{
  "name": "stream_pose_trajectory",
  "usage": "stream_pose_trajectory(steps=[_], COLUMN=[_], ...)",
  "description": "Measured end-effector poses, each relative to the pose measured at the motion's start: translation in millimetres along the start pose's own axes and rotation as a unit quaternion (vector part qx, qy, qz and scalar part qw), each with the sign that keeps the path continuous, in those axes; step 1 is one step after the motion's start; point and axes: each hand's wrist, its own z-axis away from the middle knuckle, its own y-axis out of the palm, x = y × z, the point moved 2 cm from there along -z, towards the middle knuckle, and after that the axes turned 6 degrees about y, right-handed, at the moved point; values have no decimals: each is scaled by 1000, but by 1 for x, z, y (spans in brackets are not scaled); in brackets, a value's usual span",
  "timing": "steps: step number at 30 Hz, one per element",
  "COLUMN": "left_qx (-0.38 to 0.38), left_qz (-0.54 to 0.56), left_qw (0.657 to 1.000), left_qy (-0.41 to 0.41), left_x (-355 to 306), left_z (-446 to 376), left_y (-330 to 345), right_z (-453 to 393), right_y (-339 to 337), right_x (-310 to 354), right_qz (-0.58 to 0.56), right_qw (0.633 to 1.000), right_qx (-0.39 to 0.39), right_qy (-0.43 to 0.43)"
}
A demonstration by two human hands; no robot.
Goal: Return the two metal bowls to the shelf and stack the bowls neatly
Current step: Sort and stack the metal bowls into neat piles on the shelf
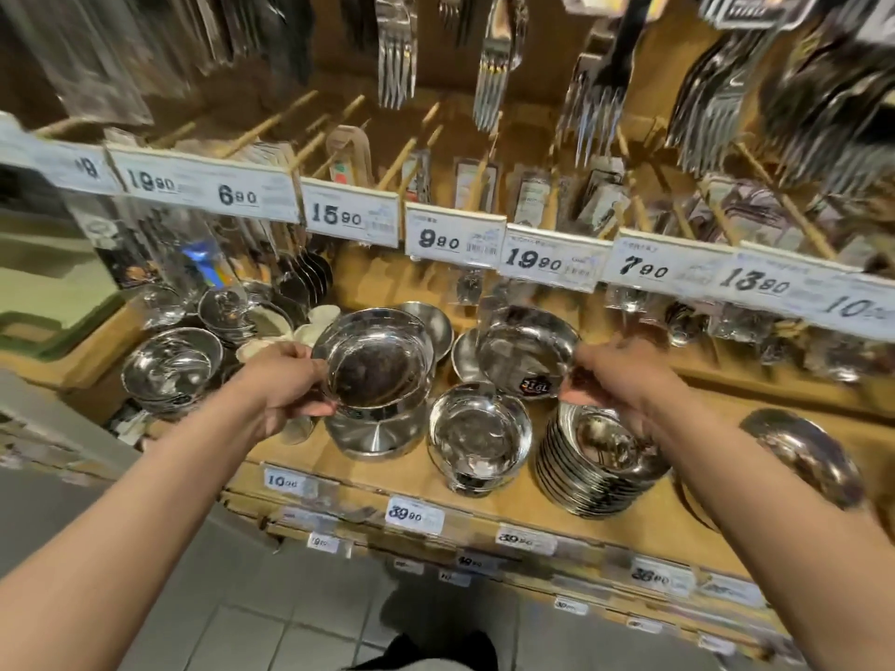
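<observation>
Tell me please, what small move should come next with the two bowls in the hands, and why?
Probably lower the left hand so its bowl settles into the steel stack directly beneath it. Both bowls are held above the shelf; the right hand holds the other bowl, and no stack lies so squarely under it.

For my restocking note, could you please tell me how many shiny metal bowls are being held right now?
2. The left hand holds one shiny metal bowl over a steel stack; the right hand holds another, black-stickered bowl above the wooden shelf.
</observation>
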Motion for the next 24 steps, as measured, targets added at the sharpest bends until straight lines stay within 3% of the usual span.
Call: stream_pose_trajectory(steps=[10,18,24], left_qx=[68,198,202], left_qz=[22,-30,-75], left_qw=[997,975,975], left_qy=[-21,-94,-59], left_x=[3,9,12], left_z=[6,16,28], left_y=[6,71,115], right_z=[34,55,78], right_y=[-2,-19,-30], right_x=[-33,-51,-62], right_qz=[-38,-115,-165], right_qw=[999,993,985], right_qx=[-10,-38,-56], right_qy=[-15,-14,4])
